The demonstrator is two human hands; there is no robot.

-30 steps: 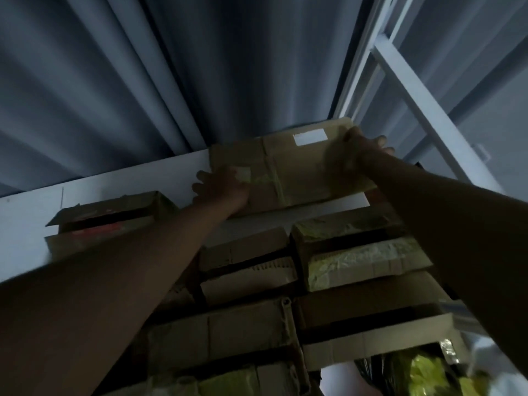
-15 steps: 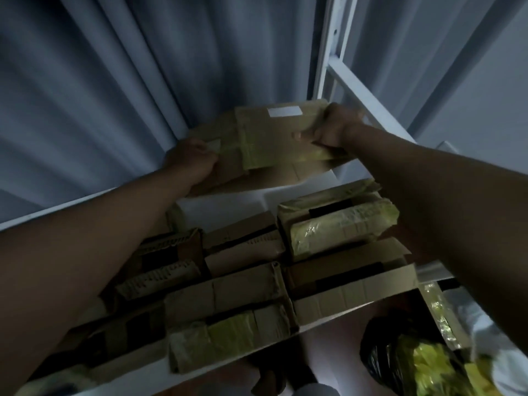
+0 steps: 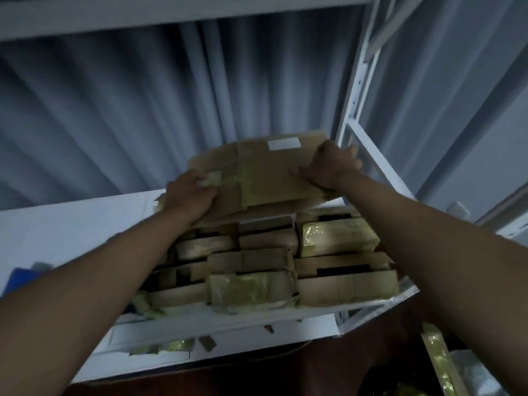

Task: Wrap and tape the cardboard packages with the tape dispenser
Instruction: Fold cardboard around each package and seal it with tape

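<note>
Flat brown taped cardboard package (image 3: 265, 178) gripped at both ends, left hand (image 3: 190, 195) and right hand (image 3: 333, 167) fingers curled round edges, likely for level stacking on white shelf (image 3: 71, 224).

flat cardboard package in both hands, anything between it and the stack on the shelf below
Nothing visible. Both hands, left and right, grip the flat cardboard package at its ends, directly above the stacked packages on the white shelf.

Looks like a storeroom or packing area: white metal shelf (image 3: 257, 315) stacked with taped cardboard packages (image 3: 300, 270), perforated steel rack upright (image 3: 357, 81) at right, ribbed corrugated wall (image 3: 171, 110) behind, more wrapped bundles (image 3: 440, 364) lower down.
</note>
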